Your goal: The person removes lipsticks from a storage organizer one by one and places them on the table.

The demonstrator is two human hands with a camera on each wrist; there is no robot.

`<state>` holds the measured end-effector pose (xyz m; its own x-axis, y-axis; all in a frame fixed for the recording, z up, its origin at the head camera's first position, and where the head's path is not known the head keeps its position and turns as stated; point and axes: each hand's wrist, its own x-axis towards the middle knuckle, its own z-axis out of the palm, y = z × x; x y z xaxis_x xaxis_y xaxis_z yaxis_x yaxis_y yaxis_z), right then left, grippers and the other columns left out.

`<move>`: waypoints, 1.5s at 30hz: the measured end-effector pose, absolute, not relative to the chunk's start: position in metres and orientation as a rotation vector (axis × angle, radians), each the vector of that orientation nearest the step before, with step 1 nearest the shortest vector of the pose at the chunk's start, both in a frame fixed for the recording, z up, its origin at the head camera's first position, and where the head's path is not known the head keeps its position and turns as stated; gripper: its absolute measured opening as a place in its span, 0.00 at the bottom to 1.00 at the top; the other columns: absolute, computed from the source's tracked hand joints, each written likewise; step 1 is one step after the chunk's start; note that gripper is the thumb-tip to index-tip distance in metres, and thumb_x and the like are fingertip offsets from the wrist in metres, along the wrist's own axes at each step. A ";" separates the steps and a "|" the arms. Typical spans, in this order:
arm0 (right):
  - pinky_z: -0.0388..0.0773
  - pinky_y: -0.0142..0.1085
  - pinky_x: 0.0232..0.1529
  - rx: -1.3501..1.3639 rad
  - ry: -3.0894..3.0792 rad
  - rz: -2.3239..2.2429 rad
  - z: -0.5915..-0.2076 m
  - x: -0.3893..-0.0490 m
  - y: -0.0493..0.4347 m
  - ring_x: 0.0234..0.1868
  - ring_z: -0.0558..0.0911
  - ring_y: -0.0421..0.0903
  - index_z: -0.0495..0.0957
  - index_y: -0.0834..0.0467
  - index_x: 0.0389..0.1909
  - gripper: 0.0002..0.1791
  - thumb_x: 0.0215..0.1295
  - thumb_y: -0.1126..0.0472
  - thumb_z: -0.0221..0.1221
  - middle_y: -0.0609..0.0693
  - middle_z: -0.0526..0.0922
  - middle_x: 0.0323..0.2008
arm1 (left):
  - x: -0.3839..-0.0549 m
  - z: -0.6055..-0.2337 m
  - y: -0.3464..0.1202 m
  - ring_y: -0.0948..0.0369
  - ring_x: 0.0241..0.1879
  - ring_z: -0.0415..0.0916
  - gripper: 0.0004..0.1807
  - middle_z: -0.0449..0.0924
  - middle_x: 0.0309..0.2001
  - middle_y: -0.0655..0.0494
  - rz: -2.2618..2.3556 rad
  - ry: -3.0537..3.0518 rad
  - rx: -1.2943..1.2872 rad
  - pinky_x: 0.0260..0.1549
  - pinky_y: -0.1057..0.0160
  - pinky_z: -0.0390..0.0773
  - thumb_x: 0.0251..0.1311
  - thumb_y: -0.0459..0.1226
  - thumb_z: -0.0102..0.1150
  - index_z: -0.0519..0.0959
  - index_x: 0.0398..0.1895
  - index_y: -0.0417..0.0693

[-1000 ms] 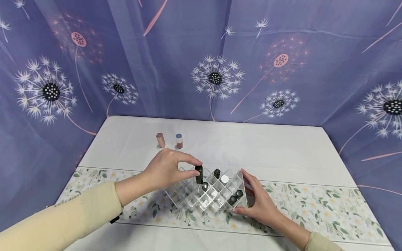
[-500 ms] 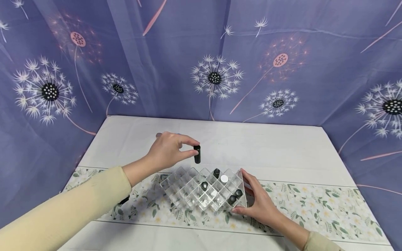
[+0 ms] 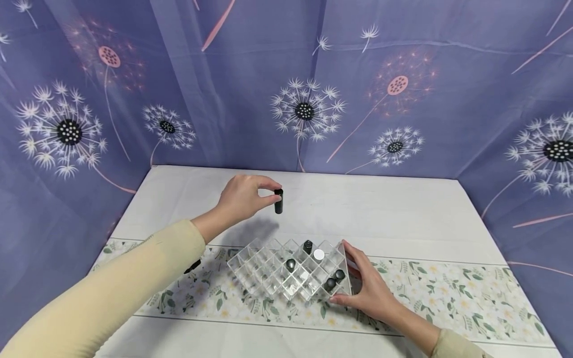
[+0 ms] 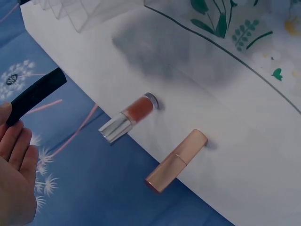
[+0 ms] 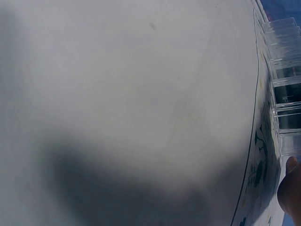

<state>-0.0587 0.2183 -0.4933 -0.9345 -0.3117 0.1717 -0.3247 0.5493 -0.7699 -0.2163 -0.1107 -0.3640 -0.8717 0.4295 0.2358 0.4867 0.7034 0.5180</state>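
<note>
My left hand [image 3: 241, 199] pinches a black lipstick tube [image 3: 279, 203] by its top end between thumb and fingers. The tube hangs upright above the white cloth, beyond the clear lipstick organizer [image 3: 248, 271]. In the left wrist view the same hand [image 4: 19, 174] and tube appear at the left edge. My right hand [image 3: 369, 286] grips the organizer's right end, thumb at the near corner and fingers at the far one. Within the diamond-shaped slots stand several dark-topped tubes, including a black one [image 3: 308, 247] at the back, and one white-topped tube [image 3: 319, 255].
A lip gloss with a silver cap [image 4: 116, 128] and a rose-gold lipstick [image 4: 176, 161] stand on the white cloth [image 4: 197, 99]; my left hand and arm hide them in the head view. A floral strip [image 3: 447, 293] crosses the table. Behind hangs a purple dandelion curtain [image 3: 241, 99].
My left hand has lifted the black lipstick tube from over the organizer and carried it away, toward the back of the table. The right hand stays on the organizer.
</note>
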 end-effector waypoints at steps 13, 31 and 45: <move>0.75 0.35 0.70 0.584 -2.745 1.396 -0.494 -0.059 0.218 0.73 0.72 0.64 0.52 0.60 0.85 0.71 0.44 0.54 0.87 0.61 0.67 0.77 | -0.237 -0.384 -0.101 0.53 0.56 0.84 0.13 0.91 0.50 0.68 -0.859 -2.931 -0.594 0.48 0.29 0.75 0.67 0.48 0.74 0.91 0.53 0.64; 0.74 0.34 0.71 0.582 -2.744 1.389 -0.494 -0.059 0.218 0.73 0.72 0.64 0.52 0.62 0.85 0.72 0.44 0.53 0.87 0.60 0.67 0.77 | -0.253 -0.406 -0.093 0.52 0.54 0.87 0.13 0.92 0.48 0.60 -0.818 -2.864 -0.641 0.52 0.53 0.83 0.67 0.44 0.74 0.92 0.52 0.54; 0.72 0.33 0.71 0.580 -2.741 1.381 -0.495 -0.059 0.219 0.73 0.72 0.64 0.52 0.61 0.85 0.72 0.44 0.53 0.87 0.60 0.67 0.77 | -0.252 -0.419 -0.091 0.52 0.50 0.88 0.12 0.92 0.48 0.60 -0.768 -2.875 -0.613 0.49 0.51 0.85 0.67 0.43 0.74 0.92 0.51 0.54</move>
<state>-0.0591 0.2186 -0.4950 -0.9309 -0.3179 0.1797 -0.3337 0.5405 -0.7724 -0.2518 -0.0913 -0.4189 -0.9135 0.3548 0.1993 0.4069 0.7913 0.4564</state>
